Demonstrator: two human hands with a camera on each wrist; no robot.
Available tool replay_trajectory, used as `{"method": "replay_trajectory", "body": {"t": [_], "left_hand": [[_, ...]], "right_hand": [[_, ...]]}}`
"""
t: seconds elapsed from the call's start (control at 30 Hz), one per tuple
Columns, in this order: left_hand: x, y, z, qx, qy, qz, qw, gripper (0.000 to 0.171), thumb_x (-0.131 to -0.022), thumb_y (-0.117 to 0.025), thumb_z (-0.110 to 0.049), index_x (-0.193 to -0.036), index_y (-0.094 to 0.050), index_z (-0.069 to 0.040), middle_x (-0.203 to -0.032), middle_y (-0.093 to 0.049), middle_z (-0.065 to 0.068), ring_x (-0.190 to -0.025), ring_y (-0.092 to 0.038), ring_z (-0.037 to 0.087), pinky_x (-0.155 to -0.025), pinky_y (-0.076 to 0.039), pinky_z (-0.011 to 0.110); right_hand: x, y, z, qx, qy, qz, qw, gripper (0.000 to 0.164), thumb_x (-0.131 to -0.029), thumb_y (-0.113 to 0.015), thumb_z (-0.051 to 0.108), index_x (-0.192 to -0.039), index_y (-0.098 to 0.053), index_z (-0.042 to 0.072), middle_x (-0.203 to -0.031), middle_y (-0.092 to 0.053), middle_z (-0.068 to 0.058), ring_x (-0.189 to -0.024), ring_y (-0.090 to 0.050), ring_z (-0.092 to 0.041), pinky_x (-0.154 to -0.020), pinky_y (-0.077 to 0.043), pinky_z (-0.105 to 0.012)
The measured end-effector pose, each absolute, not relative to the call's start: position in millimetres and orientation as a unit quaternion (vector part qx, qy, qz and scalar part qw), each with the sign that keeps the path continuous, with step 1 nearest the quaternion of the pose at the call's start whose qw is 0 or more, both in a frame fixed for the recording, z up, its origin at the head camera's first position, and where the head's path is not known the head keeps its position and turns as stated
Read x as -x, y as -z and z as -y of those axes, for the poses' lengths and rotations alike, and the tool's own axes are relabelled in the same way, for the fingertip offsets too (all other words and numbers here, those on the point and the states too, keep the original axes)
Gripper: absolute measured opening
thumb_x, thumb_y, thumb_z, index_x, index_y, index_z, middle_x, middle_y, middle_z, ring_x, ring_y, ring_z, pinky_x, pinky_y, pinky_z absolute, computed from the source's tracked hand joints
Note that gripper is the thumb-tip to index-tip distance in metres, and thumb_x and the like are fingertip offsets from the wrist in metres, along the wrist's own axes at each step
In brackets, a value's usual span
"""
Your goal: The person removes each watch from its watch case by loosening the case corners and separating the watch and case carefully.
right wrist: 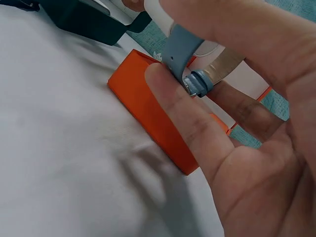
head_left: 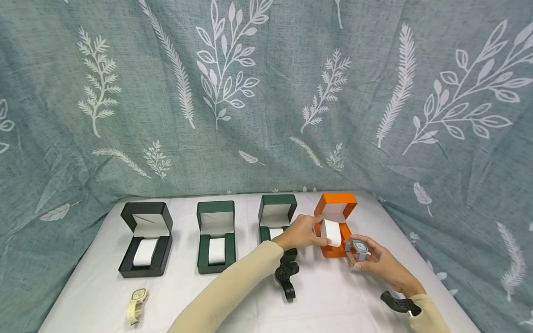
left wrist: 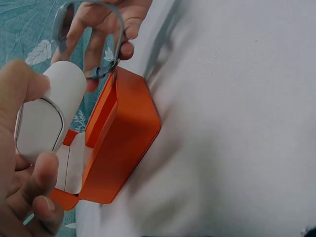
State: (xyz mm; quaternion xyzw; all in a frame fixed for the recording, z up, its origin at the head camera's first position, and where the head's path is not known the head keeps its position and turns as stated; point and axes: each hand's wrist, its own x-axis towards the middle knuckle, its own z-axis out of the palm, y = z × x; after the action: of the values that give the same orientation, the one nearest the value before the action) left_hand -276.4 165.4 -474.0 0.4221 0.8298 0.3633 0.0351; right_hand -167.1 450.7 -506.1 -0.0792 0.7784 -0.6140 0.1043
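My left hand [head_left: 300, 232] pinches a white watch cushion [head_left: 331, 232] between thumb and fingers, over the open orange watch box [head_left: 340, 199]. In the left wrist view the cushion [left wrist: 71, 84] is clear of the orange box [left wrist: 131, 113], with a thin dark line around its end. My right hand [head_left: 385, 266] holds a light blue wristwatch [head_left: 360, 246] beside the box's right side. Its strap forms a closed loop, and the buckle [right wrist: 197, 83] shows close to the fingers in the right wrist view. The watch face is mostly hidden there.
Left of the orange box stand two open green watch boxes [head_left: 230, 249] and an open black one [head_left: 164, 256], each with a white cushion. A cream wristwatch [head_left: 136, 303] lies at the front left. A black jointed object [head_left: 286, 275] appears below my left wrist. Patterned fabric [head_left: 266, 138] hangs behind.
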Motion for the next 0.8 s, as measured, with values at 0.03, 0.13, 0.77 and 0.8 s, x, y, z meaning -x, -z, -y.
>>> {"method": "replay_trajectory", "body": {"t": [0.03, 0.13, 0.77, 0.8], "left_hand": [[277, 474, -165, -0.419, -0.364, -0.831, 0.036, 0.077, -0.089, -0.082, -0.041, -0.147, -0.054, 0.001, -0.047, -0.033, -0.009, -0.04, -0.026, 0.004, -0.047, -0.026, 0.018], [278, 475, -165, -0.41, -0.368, -0.834, 0.037, 0.08, -0.089, -0.082, -0.041, -0.149, -0.051, 0.003, -0.047, -0.027, -0.009, -0.04, -0.023, 0.005, -0.046, -0.025, 0.019], [278, 476, -168, -0.393, -0.375, -0.839, 0.038, 0.081, -0.087, -0.084, -0.039, -0.148, -0.052, 0.003, -0.05, -0.031, -0.009, -0.043, -0.026, 0.005, -0.05, -0.028, 0.02], [278, 476, -168, -0.393, -0.375, -0.839, 0.039, 0.081, -0.087, -0.084, -0.039, -0.148, -0.052, 0.003, -0.05, -0.03, -0.009, -0.042, -0.026, 0.005, -0.049, -0.028, 0.02]], "right_hand": [[166, 507, -451, 0.077, 0.612, -0.78, 0.103, 0.081, -0.092, -0.074, -0.001, -0.16, -0.029, 0.007, -0.151, -0.04, -0.001, -0.114, -0.06, -0.026, -0.086, -0.056, -0.041], [162, 508, -450, 0.066, 0.615, -0.778, 0.106, 0.081, -0.092, -0.074, -0.001, -0.16, -0.031, 0.007, -0.148, -0.042, -0.005, -0.111, -0.061, -0.023, -0.085, -0.056, -0.039], [144, 516, -449, 0.056, 0.631, -0.754, 0.172, 0.083, -0.094, -0.071, -0.001, -0.162, -0.024, 0.008, -0.153, -0.041, -0.013, -0.12, -0.057, -0.024, -0.092, -0.055, -0.047], [143, 516, -449, 0.053, 0.632, -0.753, 0.175, 0.083, -0.094, -0.071, -0.001, -0.162, -0.024, 0.008, -0.153, -0.041, -0.015, -0.121, -0.057, -0.025, -0.092, -0.055, -0.048]]}}
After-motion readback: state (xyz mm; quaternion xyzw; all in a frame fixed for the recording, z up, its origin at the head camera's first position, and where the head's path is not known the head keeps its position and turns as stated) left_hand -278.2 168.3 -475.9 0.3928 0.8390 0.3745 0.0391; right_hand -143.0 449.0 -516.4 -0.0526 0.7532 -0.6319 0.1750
